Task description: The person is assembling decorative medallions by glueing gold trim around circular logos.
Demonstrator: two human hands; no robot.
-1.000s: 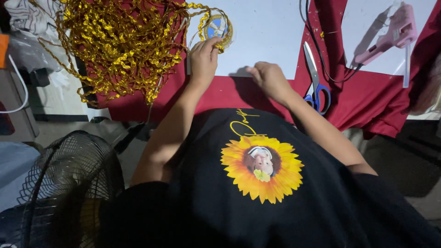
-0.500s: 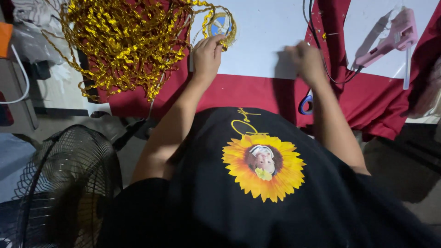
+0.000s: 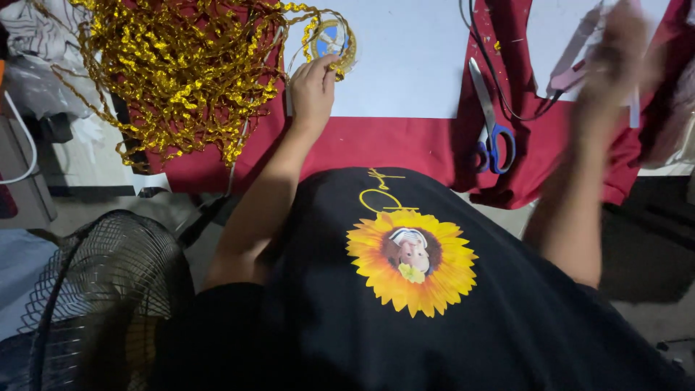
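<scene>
So far the gold trim [image 3: 184, 69] runs partway round the small round piece [image 3: 331, 40], which the left hand [image 3: 313, 88] pins on the white sheet [image 3: 413, 65]; most trim lies heaped beside it. Right hand [image 3: 615, 54] blurs over the glue gun [image 3: 579, 69], grip unclear; scissors [image 3: 491, 123] lie idle.

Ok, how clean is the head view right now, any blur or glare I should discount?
Head view: the right hand is smeared by motion blur, so its grip can't be read; the left hand is sharp, touching the gold trim; the scissors are crisp; the trim glints; the fan at lower left sits in dim light.
</scene>
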